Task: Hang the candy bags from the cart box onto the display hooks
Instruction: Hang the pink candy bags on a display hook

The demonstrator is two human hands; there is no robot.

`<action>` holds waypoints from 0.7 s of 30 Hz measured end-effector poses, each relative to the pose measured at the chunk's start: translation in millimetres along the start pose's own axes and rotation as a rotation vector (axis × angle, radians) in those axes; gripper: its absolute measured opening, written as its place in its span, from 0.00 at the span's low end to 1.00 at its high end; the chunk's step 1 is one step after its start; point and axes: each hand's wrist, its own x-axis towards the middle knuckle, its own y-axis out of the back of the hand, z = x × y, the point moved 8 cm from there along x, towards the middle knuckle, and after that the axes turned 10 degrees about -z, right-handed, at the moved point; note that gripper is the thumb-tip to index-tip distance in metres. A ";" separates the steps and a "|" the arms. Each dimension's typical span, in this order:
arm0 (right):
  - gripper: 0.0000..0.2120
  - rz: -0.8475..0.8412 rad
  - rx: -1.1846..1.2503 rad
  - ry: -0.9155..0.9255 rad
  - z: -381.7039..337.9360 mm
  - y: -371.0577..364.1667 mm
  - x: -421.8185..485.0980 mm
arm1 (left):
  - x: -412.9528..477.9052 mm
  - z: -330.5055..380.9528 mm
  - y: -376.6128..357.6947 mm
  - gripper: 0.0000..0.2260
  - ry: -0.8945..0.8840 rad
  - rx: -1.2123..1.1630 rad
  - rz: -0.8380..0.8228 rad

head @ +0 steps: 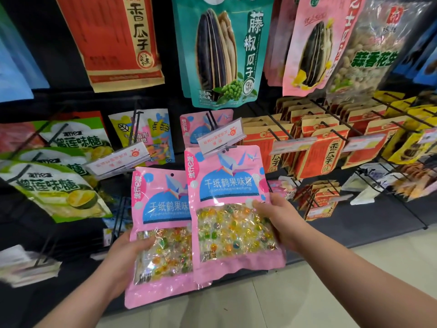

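Observation:
Two pink candy bags with a paper-crane picture and a clear window of coloured sweets fill the middle of the head view. My right hand (280, 220) grips the right edge of the front pink bag (233, 209); its top sits just under the price tag (221, 136) at the tip of a display hook (211, 120). My left hand (128, 253) holds the second pink bag (163, 235) lower and to the left, partly behind the first. A matching pink bag (196, 127) hangs further back on that hook. The cart box is out of view.
Green durian candy bags (54, 185) hang on hooks at the left, and a colourful gummy bag (153, 133) beside the pink hook. Red-and-tan seed packs (326, 150) crowd the hooks at right. Large seed bags (222, 50) hang above. Pale floor tiles (307, 292) lie below the rack.

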 end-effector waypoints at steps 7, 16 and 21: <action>0.06 0.052 -0.050 0.024 -11.2 2.1 6.2 | 1.8 -4.1 0.4 0.15 0.010 -0.046 0.003; 0.11 0.111 -0.127 0.044 -26.1 4.1 34.2 | -8.0 -13.3 7.0 0.16 0.017 -0.090 0.046; 0.11 0.130 -0.197 0.088 -30.4 3.3 65.0 | -12.2 -21.2 18.6 0.13 -0.004 -0.087 0.104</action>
